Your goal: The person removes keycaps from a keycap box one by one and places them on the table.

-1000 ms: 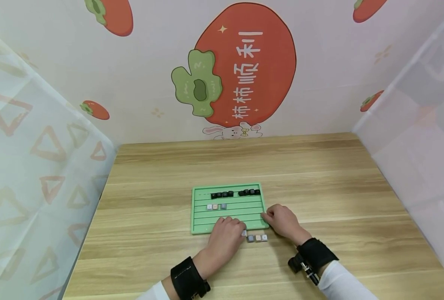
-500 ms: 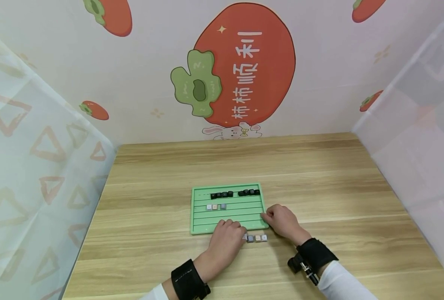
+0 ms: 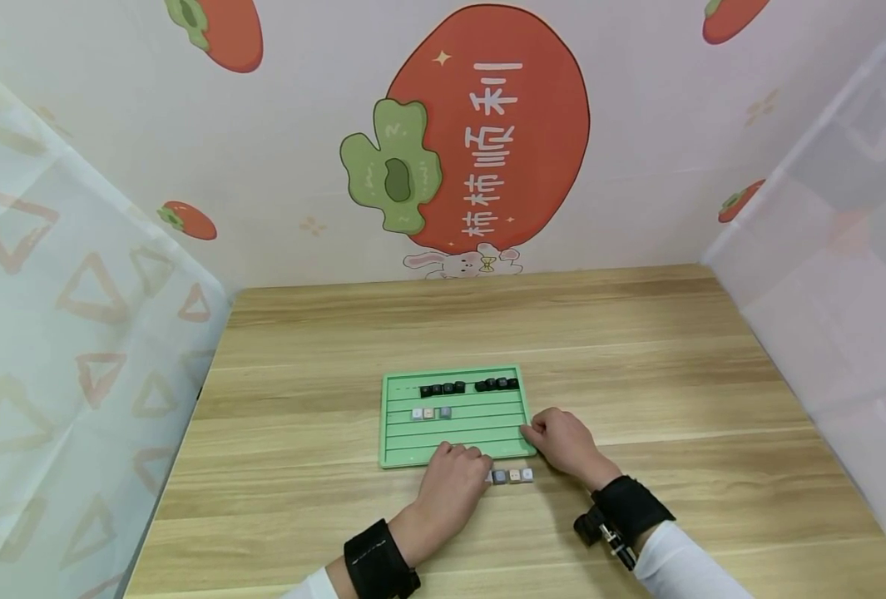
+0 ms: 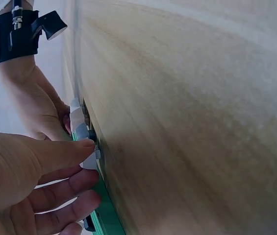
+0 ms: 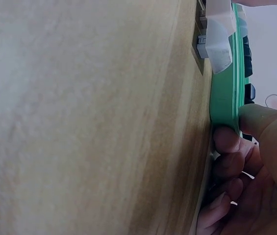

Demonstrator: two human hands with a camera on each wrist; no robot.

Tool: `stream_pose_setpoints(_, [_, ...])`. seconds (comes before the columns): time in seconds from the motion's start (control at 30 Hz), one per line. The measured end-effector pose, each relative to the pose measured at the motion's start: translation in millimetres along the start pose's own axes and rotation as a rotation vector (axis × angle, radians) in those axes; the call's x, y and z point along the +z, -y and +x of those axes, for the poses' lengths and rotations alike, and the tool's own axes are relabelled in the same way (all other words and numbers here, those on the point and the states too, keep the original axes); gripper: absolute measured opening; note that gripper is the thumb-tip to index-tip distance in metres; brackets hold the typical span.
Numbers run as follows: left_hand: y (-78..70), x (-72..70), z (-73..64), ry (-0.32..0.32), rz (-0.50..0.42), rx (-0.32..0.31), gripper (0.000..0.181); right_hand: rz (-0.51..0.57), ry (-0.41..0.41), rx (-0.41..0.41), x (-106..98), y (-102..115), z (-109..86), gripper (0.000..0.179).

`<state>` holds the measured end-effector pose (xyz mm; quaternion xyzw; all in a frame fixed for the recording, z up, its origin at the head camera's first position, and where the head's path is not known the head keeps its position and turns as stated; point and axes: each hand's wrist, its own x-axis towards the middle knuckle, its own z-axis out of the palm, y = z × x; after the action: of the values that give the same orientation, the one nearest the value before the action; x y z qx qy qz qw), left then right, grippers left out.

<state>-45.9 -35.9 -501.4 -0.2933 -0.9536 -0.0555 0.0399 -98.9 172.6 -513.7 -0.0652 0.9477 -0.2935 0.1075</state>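
A green grooved tray (image 3: 487, 422) lies on the wooden table, bearing a row of black keycaps (image 3: 448, 388) and, lower down, three pale and grey keycaps (image 3: 429, 413). My left hand (image 3: 448, 492) is at the tray's near edge, pinching a white keycap (image 4: 88, 162) between thumb and fingers. Right beside that keycap stand a grey keycap (image 3: 499, 477), a cream keycap (image 3: 515, 476) and a white-topped keycap (image 3: 528, 475), lined up on the table. With thumb above and curled fingers below, my right hand (image 3: 565, 443) grips the tray's near right corner.
The wooden table (image 3: 300, 374) runs back to a printed fabric wall (image 3: 293, 150). Fabric sides stand at left (image 3: 113, 333) and right (image 3: 824, 291). Both wrists wear black straps with cameras.
My left hand has shifted slightly toward me and to the right, bringing its white keycap close against the grey one. The right hand and the tray have stayed put.
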Motion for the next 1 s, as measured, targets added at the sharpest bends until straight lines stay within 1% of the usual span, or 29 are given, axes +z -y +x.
stream_pose_setpoints(0.13, [-0.8, -0.3, 0.4, -0.002, 0.016, 0.014, 0.010, 0.005, 0.001, 0.001, -0.5, 0.9, -0.2, 0.053])
stream_pose_setpoints(0.37, [-1.0, 1.7, 0.4, 0.008, 0.024, 0.014, 0.010, 0.004, -0.003, 0.001, -0.7, 1.7, -0.5, 0.053])
stream_pose_setpoints(0.53, [-1.3, 2.2, -0.5, -0.010, 0.024, 0.019, 0.010, 0.003, -0.001, 0.003, -0.4, 1.2, -0.4, 0.053])
stream_pose_setpoints(0.67, [-0.9, 1.7, -1.4, -0.020, 0.026, 0.021, 0.015, -0.002, 0.004, 0.007, 0.3, -0.2, -0.1, 0.053])
stream_pose_setpoints(0.8, [-0.5, 0.2, -1.3, -0.006, 0.024, 0.015, 0.021, -0.009, 0.009, 0.012, 1.9, -2.8, 1.3, 0.053])
stream_pose_setpoints(0.9, [-0.1, -2.1, -0.9, -0.005, 0.016, 0.008, 0.023, -0.006, 0.013, 0.014, 2.4, -3.8, 2.2, 0.053])
stream_pose_setpoints(1.0, [0.9, -3.8, 0.0, -0.025, 0.012, 0.004, 0.021, -0.002, 0.015, 0.012, 2.3, -3.5, 2.6, 0.053])
